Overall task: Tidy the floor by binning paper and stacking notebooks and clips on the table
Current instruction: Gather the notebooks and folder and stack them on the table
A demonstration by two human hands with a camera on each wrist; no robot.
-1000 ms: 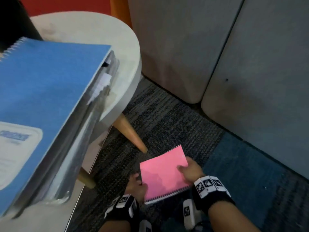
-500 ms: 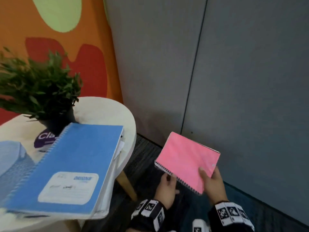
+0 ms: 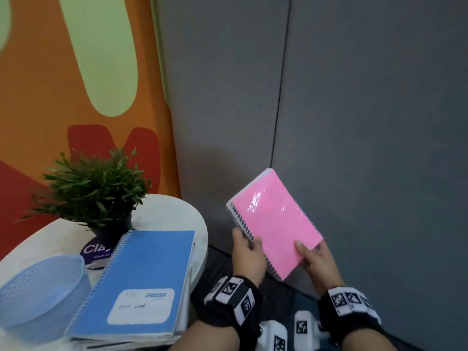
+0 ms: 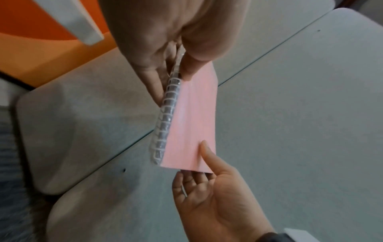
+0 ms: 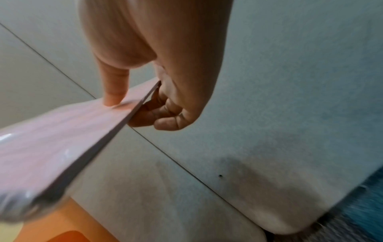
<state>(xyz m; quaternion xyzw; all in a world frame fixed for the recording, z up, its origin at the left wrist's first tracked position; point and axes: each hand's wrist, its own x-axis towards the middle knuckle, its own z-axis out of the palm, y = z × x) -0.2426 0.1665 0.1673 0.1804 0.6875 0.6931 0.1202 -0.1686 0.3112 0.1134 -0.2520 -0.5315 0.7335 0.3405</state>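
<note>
You hold the pink notebook [image 3: 274,224] in midair beside the table [image 3: 174,214], left hand [image 3: 247,254] pinching its spiral edge, right hand [image 3: 315,257] gripping a corner, apparently to stack it on the blue notebook [image 3: 149,264].

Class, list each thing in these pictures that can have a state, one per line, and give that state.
pink notebook: closed, held in the air by both hands, right of the table
left hand: grips the spiral edge
right hand: pinches the lower corner, thumb on the cover
blue notebook: closed, lying flat on top of a stack
table: bears the stack, plant and basket
blue basket: tilted, contents not visible
potted plant: upright
</note>
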